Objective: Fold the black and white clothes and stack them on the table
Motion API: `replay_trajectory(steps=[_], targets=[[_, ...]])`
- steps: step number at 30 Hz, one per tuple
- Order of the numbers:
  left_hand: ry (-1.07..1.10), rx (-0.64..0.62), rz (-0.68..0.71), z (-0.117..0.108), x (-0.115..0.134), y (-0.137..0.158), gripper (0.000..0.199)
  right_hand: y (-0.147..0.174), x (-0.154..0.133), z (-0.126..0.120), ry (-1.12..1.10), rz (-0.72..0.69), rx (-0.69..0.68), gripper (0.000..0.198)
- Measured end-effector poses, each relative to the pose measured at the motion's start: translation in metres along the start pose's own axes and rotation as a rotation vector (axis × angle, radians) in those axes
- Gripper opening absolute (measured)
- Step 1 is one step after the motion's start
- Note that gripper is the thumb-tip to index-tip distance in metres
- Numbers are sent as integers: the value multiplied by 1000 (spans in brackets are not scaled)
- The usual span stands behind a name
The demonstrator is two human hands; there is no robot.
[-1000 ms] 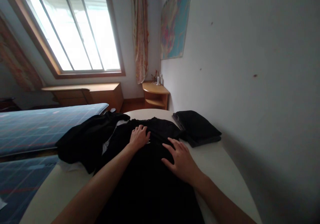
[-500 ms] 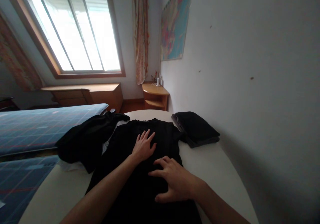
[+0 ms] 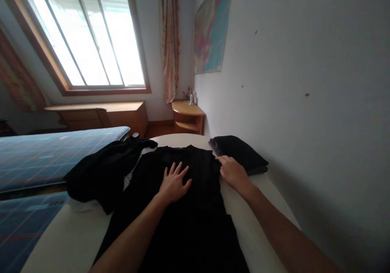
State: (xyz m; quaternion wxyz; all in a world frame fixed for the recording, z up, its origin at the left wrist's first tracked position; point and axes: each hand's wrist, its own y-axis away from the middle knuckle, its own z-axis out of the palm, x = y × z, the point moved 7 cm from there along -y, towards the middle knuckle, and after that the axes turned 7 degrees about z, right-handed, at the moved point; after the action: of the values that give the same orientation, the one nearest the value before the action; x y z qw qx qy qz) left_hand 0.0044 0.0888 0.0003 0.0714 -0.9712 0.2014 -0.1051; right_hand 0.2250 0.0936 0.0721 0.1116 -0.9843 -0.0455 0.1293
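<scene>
A black T-shirt lies spread over the pale round table, its neckline at the far end. My left hand rests flat on its upper middle, fingers spread. At the shirt's far right edge, my right hand is closed with its fingertips on the sleeve; the exact pinch is partly hidden by the hand. Just beyond that hand sits a stack of folded dark clothes. To the left lies a crumpled black garment, with some white cloth showing under it.
The table has a curved edge and stands close to the white wall on the right. A bed with a blue plaid cover is at the left. Farther back are a wooden desk and a corner shelf.
My right hand has moved away and to the right, from above the shirt's middle to its sleeve, and its fingers have closed. The sleeve no longer sticks out. My left hand stays nearly in place.
</scene>
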Motion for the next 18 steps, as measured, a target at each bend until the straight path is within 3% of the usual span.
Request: replay_trajectory(steps=[2,5,10,13,15,18], targets=[[7,2,5,-1,0,0,61,-11,10,4,96,6,-68,49],[11,3,8,-3,0,0,61,-17,16,8,129,68,-139,38],[11,7,1,-3,0,-1,60,-8,-9,-2,148,20,-29,22],[10,8,7,-2,0,-1,61,-1,-17,6,80,-5,-150,37],[11,5,6,-1,0,-2,61,-1,-12,15,-15,37,-249,45],[22,8,4,0,-1,-2,61,-10,5,19,-10,171,-225,29]])
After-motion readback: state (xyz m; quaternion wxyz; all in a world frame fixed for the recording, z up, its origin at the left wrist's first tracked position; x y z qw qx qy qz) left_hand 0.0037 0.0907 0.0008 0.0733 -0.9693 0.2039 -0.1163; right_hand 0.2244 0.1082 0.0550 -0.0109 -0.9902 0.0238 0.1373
